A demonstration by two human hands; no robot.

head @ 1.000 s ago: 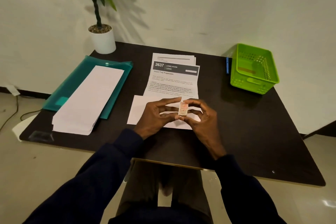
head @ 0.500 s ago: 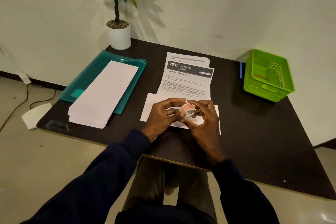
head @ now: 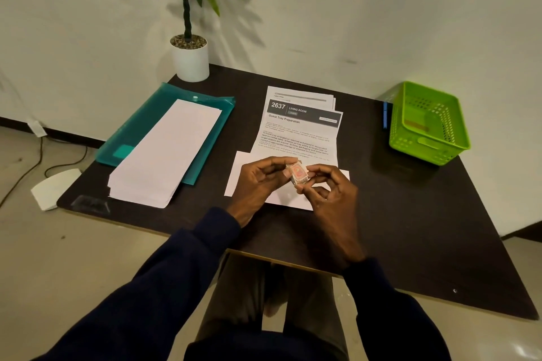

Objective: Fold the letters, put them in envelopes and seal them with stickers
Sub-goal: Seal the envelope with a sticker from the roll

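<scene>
Sealing step is in hand. Your left hand (head: 258,182) and right hand (head: 331,193) both pinch the sticker roll (head: 297,173) just above the envelope (head: 238,176) on the bench (head: 410,214). Next, peel one sticker free. Unfolded letters (head: 299,132) lie beyond.

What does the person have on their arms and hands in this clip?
The left sleeve and right sleeve are long, plain and dark navy, ending at the wrists. The left hand and right hand are bare: no gloves.
</scene>
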